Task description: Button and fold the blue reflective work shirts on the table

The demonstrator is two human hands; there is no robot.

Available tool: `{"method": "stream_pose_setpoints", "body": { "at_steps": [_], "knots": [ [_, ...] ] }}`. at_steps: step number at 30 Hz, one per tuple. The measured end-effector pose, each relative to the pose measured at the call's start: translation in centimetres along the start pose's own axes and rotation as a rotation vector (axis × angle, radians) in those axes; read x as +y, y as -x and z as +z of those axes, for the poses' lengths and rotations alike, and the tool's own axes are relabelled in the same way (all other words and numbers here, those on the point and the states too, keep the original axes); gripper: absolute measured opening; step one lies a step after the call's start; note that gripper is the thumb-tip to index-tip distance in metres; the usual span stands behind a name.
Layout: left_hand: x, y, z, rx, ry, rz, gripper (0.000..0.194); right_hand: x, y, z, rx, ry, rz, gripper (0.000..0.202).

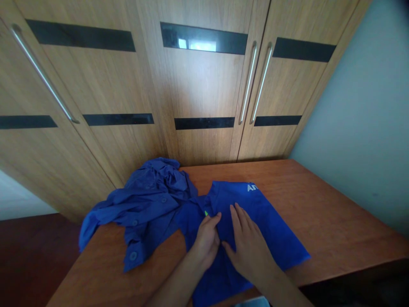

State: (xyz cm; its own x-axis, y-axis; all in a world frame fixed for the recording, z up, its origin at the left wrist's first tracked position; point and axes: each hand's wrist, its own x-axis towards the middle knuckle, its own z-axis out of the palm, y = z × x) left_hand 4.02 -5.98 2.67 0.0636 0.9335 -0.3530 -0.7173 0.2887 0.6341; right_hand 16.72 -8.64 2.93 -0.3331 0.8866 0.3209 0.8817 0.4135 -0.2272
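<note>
A bright blue shirt (262, 226) with white letters near its top right edge lies spread on the wooden table. My left hand (207, 241) is closed at the shirt's middle, its thumb on top and the fingers curled, with cloth at its fingers. Just above that thumb shows a small bright green spot (206, 213) on the cloth. My right hand (247, 243) rests flat on the right half of the shirt, fingers stretched out. To the left, a crumpled darker blue garment (150, 204) with several round buttons touches the shirt and drapes over the table's left edge.
Behind the wooden table (326, 213) stands a wooden wardrobe (204, 85) with black strips and metal handles. A pale wall (367, 140) borders the table on the right. Part of a light-coloured object (255, 302) shows at the bottom edge, too little to identify.
</note>
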Motion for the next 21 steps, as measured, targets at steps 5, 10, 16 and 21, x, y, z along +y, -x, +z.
{"method": "stream_pose_setpoints", "body": {
  "at_steps": [5, 10, 16, 21],
  "knots": [
    [0.1, -0.2, 0.6, -0.061, -0.102, 0.092, 0.011, -0.6, -3.4, -1.2, -0.013, 0.106, 0.16, 0.069],
    [1.7, -0.2, 0.3, -0.34, -0.297, 0.041, 0.011, 1.1, -5.9, -1.9, -0.119, 0.142, 0.199, 0.043],
    [4.1, 0.0, -3.0, -0.434, -1.378, 0.548, 0.045, 4.1, -7.0, -1.8, -0.063, -0.153, 0.115, 0.037],
    [3.5, 0.4, -5.4, -0.415, -2.08, 0.709, 0.054, 5.0, -8.1, -3.6, 0.007, -0.445, 0.084, 0.025]
  ]
}}
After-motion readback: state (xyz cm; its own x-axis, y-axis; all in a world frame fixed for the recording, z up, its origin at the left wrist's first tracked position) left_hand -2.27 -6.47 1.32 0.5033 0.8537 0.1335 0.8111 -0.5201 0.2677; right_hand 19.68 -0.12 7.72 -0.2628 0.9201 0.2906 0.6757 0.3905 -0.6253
